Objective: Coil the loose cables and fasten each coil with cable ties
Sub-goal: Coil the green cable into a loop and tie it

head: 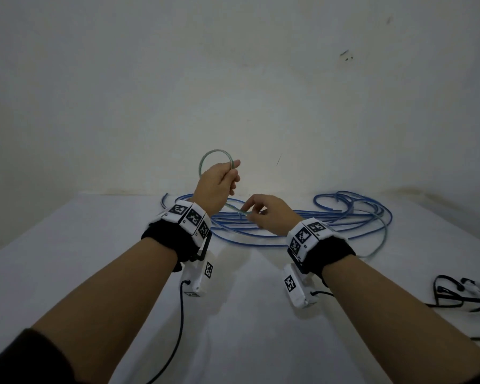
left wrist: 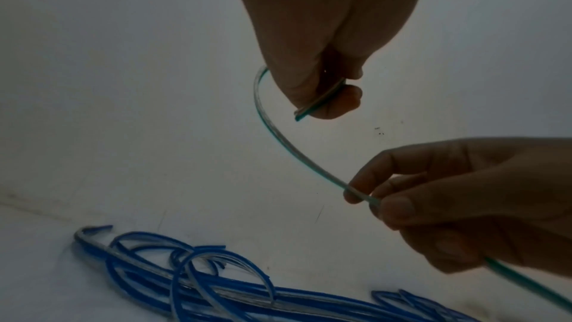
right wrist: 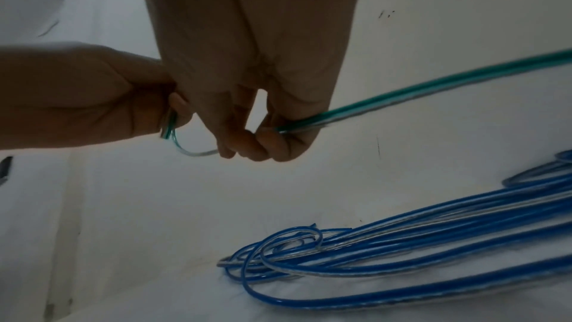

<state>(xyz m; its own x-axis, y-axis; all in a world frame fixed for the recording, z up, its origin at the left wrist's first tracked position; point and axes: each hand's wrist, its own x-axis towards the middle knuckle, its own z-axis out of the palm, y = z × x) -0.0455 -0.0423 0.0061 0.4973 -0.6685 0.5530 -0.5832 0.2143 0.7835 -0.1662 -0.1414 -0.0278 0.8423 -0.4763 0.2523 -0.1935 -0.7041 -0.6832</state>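
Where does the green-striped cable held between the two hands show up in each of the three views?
Head: green cable arcs above the left hand, centre, then runs down to the right hand.
Left wrist: it curves from the left hand at top to the right hand at right.
Right wrist: it slants from the right hand to the upper right edge.
Shared landmark: blue cables on the table.
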